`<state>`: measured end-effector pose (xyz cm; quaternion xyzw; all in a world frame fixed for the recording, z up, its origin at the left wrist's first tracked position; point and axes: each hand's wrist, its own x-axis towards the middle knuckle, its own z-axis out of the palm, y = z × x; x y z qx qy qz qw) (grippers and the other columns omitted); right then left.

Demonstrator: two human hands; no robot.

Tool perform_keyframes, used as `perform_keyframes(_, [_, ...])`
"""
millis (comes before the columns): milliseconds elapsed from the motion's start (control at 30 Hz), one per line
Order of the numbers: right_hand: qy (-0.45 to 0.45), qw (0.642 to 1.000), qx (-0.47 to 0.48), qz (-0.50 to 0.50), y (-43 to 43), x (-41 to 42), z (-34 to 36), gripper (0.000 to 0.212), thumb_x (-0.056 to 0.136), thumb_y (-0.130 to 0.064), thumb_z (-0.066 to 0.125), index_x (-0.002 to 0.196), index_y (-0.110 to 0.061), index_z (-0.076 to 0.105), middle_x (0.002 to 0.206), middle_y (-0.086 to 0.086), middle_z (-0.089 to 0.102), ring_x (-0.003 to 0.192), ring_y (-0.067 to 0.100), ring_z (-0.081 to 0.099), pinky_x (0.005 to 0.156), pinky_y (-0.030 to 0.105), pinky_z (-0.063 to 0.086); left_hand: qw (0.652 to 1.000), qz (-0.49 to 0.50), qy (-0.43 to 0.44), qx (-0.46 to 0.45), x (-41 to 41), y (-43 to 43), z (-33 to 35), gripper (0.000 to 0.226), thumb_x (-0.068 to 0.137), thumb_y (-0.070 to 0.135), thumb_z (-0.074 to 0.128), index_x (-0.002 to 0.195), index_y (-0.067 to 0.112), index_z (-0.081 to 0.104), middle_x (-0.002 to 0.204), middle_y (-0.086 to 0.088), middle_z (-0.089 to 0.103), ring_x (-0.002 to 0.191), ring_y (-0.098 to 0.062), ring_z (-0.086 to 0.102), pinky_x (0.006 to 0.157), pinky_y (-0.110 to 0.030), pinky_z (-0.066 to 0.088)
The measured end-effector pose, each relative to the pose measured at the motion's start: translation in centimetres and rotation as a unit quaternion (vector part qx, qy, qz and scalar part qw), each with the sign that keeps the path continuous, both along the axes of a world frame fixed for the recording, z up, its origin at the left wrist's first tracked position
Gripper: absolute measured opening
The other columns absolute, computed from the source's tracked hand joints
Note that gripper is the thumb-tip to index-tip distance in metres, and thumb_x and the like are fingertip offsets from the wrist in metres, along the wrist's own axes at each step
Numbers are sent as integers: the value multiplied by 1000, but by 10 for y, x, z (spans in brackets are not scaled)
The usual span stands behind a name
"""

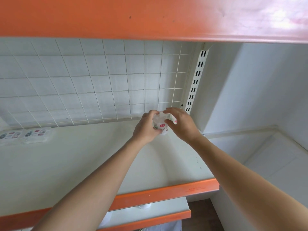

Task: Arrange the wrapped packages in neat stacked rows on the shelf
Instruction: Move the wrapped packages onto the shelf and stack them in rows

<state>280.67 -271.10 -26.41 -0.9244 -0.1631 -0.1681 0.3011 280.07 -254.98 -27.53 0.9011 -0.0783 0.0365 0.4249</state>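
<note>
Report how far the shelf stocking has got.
Done: two flat white wrapped packages lie side by side at the back left of the white shelf board. In hand: the left hand and right hand both grip a white red-labelled wrapped package near the back right corner. Left: no row joins those two ends and nothing is stacked yet, so most of the job remains.

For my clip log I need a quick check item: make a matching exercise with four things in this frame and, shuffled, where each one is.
Things:
1. held package
2. flat packages
3. wire grid
4. slotted upright

Places:
A. far left of the shelf
B. across the shelf's back
C. gripped by left hand and right hand
D. standing at the back right corner

Pairs: 1-C, 2-A, 3-B, 4-D.
</note>
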Motion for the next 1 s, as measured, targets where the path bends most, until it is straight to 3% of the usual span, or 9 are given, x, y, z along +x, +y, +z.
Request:
perform_keyframes(133, [-11, 992, -113, -57, -17, -2, -8, 45, 93, -11, 53, 138, -17, 50, 145, 4, 45, 140, 26, 32, 111, 42, 32, 997, 29, -29, 66, 6, -10, -8, 58, 78, 18, 75, 127, 22, 44, 117, -1, 45, 85, -26, 60, 72, -34, 48])
perform_keyframes(233, [64, 972, -209, -86, -31, -2, -12, 57, 98, -19, 45, 151, -24, 26, 159, -2, 20, 148, 22, 12, 119, 37, 15, 992, 23, -52, 112, 11, -16, -14, 52, 82, 10, 69, 127, 18, 45, 119, -6, 43, 87, -31, 59, 66, -34, 45])
perform_keyframes(300, [100, 966, -221, -88, -38, -2, -16, 62, 98, -17, 44, 153, -26, 17, 161, -5, 11, 149, 20, 7, 120, 35, 11, 991, 16, -59, 122, 14, -19, -20, 52, 82, 3, 64, 128, 18, 45, 121, -8, 42, 88, -34, 60, 65, -36, 45])
perform_keyframes(567, [94, 975, -187, -72, -43, 2, -23, 66, 92, -7, 45, 151, -25, 23, 160, -4, 15, 147, 19, 14, 117, 34, 21, 978, -17, -111, 174, 17, -23, -23, 65, 81, -4, 54, 140, 18, 39, 143, -7, 33, 121, -32, 45, 83, -43, 48])
perform_keyframes(700, [86, 980, -164, -69, -44, 5, -25, 69, 90, -4, 44, 152, -28, 23, 161, -6, 13, 147, 18, 15, 114, 35, 27, 951, -39, -207, 226, 16, -24, -25, 55, 74, -6, 59, 126, 13, 57, 129, -11, 51, 111, -37, 51, 79, -49, 52])
perform_keyframes(767, [105, 980, -157, -63, -44, 5, -24, 68, 92, -6, 43, 152, -30, 21, 161, -10, 12, 146, 16, 18, 108, 34, 34, 955, -51, -187, 224, 15, -25, -25, 56, 77, -7, 55, 129, 12, 55, 135, -9, 50, 120, -34, 46, 82, -48, 52])
perform_keyframes(867, [111, 980, -148, -67, -45, 5, -23, 67, 92, -8, 44, 151, -31, 22, 160, -13, 13, 141, 15, 29, 98, 33, 42, 959, -47, -145, 239, 19, -27, -23, 62, 86, -3, 48, 144, 17, 40, 151, -2, 33, 138, -23, 29, 93, -41, 48])
perform_keyframes(1000, [112, 981, -145, -69, -46, 7, -22, 64, 93, -9, 44, 150, -31, 24, 160, -12, 14, 130, 20, 44, 89, 33, 45, 961, -45, -118, 245, 22, -28, -21, 65, 89, 0, 47, 149, 19, 31, 157, 1, 22, 145, -17, 17, 98, -40, 46])
